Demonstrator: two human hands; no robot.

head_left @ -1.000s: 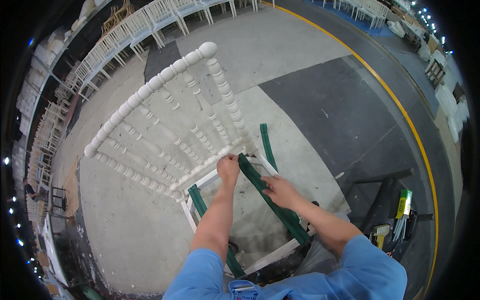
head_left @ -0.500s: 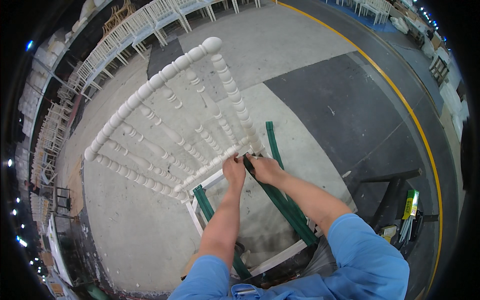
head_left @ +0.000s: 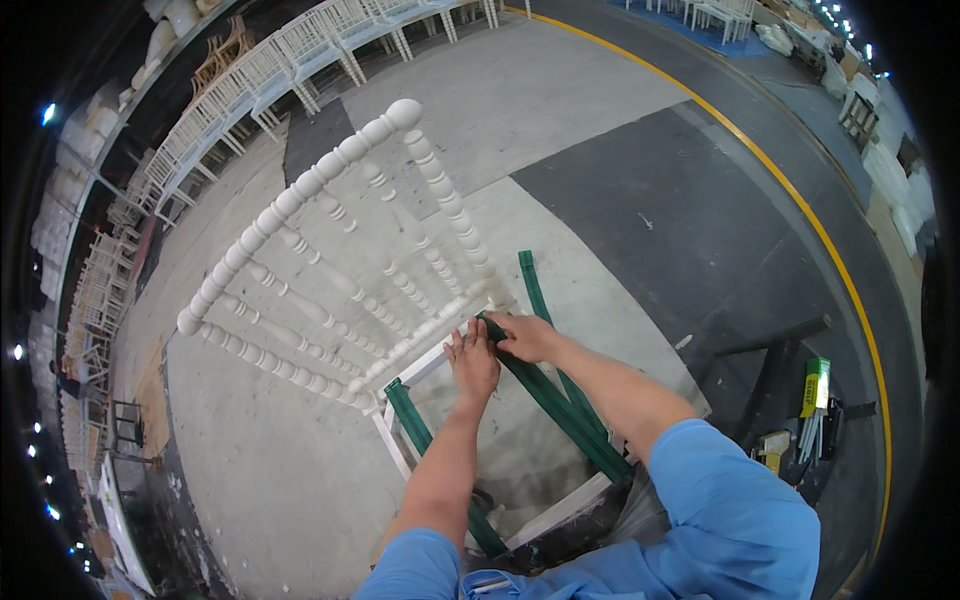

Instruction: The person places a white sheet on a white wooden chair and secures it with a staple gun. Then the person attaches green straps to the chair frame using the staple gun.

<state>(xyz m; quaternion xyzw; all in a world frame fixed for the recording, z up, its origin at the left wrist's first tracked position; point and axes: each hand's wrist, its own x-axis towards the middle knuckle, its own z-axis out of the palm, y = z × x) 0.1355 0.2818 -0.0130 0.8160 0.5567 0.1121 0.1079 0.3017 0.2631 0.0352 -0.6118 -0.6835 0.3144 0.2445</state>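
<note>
As the left hand touches the chair, the right holds webbing

The chair back is smooth and white with a slight gloss, like lacquered wood (moulded plastic could look the same); the seat frame looks painted and plainer. The green strap resembles woven webbing, faintly shiny along its length. The blue sleeve is matt cloth. The pale floor looks like concrete, dull and speckled.
</note>
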